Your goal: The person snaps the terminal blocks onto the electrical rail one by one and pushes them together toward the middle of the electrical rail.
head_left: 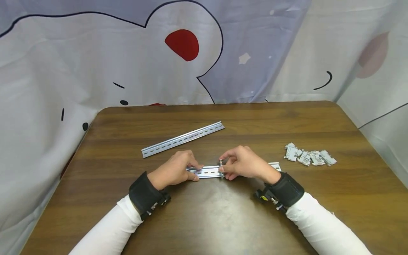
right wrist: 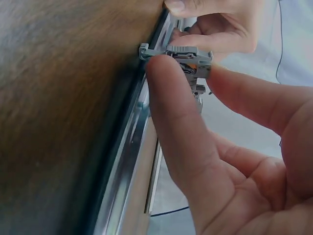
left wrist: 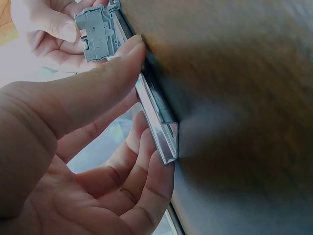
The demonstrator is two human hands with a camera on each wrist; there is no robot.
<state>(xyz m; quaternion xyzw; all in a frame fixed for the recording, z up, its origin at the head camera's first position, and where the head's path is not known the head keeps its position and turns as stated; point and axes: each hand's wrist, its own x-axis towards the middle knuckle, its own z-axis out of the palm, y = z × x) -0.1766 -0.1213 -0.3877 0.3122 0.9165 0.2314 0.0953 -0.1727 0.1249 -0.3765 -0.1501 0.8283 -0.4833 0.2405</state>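
Two slotted rails, at least five modules

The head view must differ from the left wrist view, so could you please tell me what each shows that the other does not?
Only the head view shows the cluster of pale pieces on the right of the table, the black wrist straps and the white sleeves. Only the left wrist view shows the bent end profile of the metal rail and the broad side face of the gray module. Both show the left hand holding that rail and the right hand pinching that module.
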